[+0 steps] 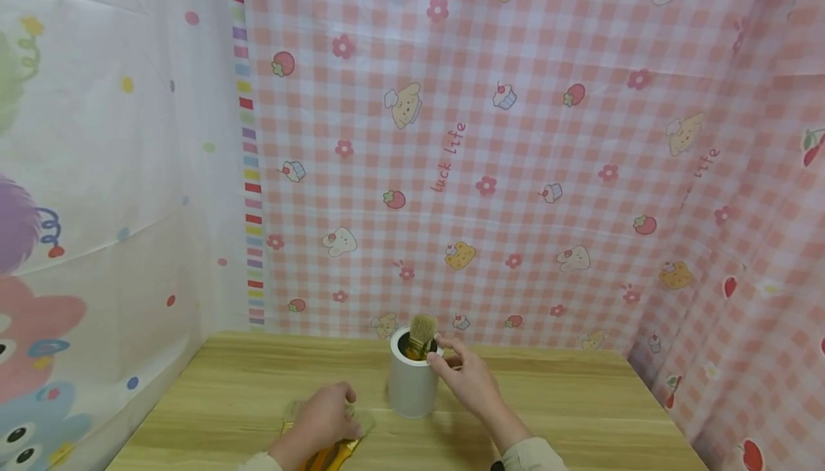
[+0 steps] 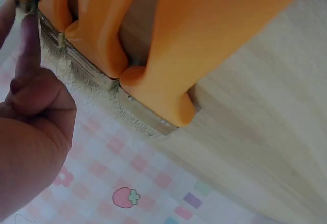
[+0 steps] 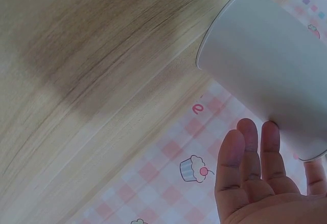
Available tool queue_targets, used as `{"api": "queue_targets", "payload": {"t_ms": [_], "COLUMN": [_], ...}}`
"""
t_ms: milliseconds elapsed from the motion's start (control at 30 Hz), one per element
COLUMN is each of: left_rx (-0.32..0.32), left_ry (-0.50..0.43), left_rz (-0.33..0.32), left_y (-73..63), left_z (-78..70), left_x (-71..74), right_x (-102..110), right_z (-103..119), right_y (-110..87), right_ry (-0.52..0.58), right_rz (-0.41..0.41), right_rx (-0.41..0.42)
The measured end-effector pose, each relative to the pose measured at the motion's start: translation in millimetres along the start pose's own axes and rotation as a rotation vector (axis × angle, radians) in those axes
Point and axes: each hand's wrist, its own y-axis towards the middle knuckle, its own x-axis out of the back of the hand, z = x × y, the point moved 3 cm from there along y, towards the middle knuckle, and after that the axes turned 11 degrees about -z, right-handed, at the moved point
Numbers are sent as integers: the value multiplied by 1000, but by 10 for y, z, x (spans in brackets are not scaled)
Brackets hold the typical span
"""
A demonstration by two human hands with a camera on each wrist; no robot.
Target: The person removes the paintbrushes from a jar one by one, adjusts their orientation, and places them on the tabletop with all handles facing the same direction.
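A white cylindrical container (image 1: 412, 385) stands upright on the wooden table (image 1: 213, 392). Inside it is a paintbrush (image 1: 422, 331), bristles up, its lower part hidden by the wall. My right hand (image 1: 472, 378) is at the container's right rim, fingers loosely extended; in the right wrist view its fingertips (image 3: 271, 129) are right at the container's side. To the left lie several paintbrushes with orange handles (image 2: 158, 55), side by side. My left hand (image 1: 322, 417) reaches over them, thumb and finger pinching the end paintbrush (image 2: 24, 1) by its metal band.
A pink checked cloth (image 1: 483, 170) with cartoon prints hangs behind the table. A white printed cloth (image 1: 116, 206) covers the left side, and more pink cloth (image 1: 760, 256) hangs at the right.
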Motion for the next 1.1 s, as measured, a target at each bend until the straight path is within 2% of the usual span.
{"api": "queue_targets", "payload": {"t_ms": [100, 233, 367, 733, 1100], "left_rx": [-12, -22, -25, 24, -15], "left_ry": [65, 102, 83, -21, -78], "left_rz": [-36, -68, -78, -83, -81], "left_y": [-12, -7, -11, -29, 15], "left_z": [-22, -21, 3, 16, 50], "left_x": [-1, -13, -11, 4, -15], "right_x": [-7, -6, -4, 0, -5], "right_z": [4, 6, 15, 23, 7], "right_y": [0, -4, -8, -14, -8], "right_ry": [-6, -7, -2, -5, 0], "right_rz": [-1, 0, 3, 4, 7], "right_rx": [-2, -2, 2, -6, -1]}}
